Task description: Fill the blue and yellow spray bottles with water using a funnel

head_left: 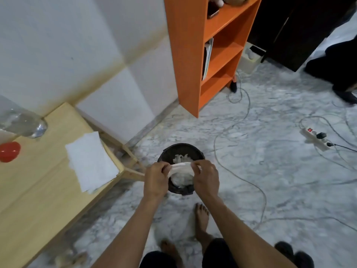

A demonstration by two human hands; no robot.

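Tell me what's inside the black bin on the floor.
The black bin holds crumpled white tissue. The left hand and right hand grip a white cloth over it, hiding the rest.

Table (34, 200), lower left of the frame: pale wood, smooth and matt. On it, a sheet of white paper towel (90, 161), soft and matt, a clear glossy plastic bottle (23, 122) and a glossy red plastic piece (8, 154). Floor (270, 171): polished grey-white marble. Shelf unit (185, 55), top centre: smooth orange laminate. Bin (180, 151), centre: dark, matt, holding crumpled white tissue (182, 176).
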